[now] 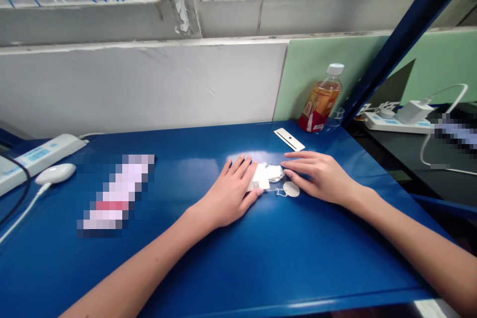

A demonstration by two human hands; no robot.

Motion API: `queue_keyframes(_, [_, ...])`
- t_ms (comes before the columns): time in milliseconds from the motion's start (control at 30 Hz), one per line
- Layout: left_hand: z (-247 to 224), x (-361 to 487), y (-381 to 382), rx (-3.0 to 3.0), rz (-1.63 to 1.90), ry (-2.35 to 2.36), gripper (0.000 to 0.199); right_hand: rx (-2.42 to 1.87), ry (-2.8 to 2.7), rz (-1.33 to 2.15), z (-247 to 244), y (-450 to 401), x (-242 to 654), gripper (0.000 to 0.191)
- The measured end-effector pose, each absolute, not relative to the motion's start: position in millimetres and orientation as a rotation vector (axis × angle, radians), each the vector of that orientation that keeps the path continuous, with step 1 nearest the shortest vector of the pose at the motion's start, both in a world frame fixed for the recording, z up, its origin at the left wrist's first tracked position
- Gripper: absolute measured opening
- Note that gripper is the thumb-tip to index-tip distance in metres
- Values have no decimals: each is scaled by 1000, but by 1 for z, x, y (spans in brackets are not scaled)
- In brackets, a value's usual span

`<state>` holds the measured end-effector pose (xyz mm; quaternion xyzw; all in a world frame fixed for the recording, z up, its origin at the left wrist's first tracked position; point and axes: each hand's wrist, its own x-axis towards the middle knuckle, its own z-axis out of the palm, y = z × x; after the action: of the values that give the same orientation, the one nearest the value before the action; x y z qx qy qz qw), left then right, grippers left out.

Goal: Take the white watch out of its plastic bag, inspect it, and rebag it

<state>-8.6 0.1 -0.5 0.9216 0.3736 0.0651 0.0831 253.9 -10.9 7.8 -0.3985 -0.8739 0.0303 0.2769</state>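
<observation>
My left hand (236, 189) lies flat, its fingers spread, over the left part of a white card or packet (263, 178). Part of that piece is hidden under the palm. Beside it is a small crumpled-looking white piece (276, 173), too small to name. At its right end is my right hand (316, 174), fingers stretched out and thumb apart, the fingertips at or very near its edge; I cannot tell whether they touch. Just below the right fingertips a round white tag (291, 189) with a bead chain (280, 192) rests on the blue table (231, 268).
A flat white strip (289, 139) with a dark line lies behind my hands. Near the back right corner stands a drink bottle (321, 99). On the left are a blurred-out phone-like object (118, 191), a white corded device (55, 174) and a power strip (44, 156). A blue post (398, 35) rises at right.
</observation>
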Motion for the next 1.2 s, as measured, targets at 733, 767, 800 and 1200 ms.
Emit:
queue_keyframes(733, [0,-7,-1,2725,183,1139,61,-1234,-2168,873,14,-34,228,46])
queue_keyframes(767, [0,-7,0,2725,174,1146,61,-1251,-2154,941,14,-33,229,46])
queue_keyframes(800, [1,-8,0,2725,168,1153,61,-1255,-2141,997,13,-32,229,46])
queue_keyframes(1200, [2,-10,-2,2758,132,1165,62,-1062,-1970,1265,-4,-29,233,78])
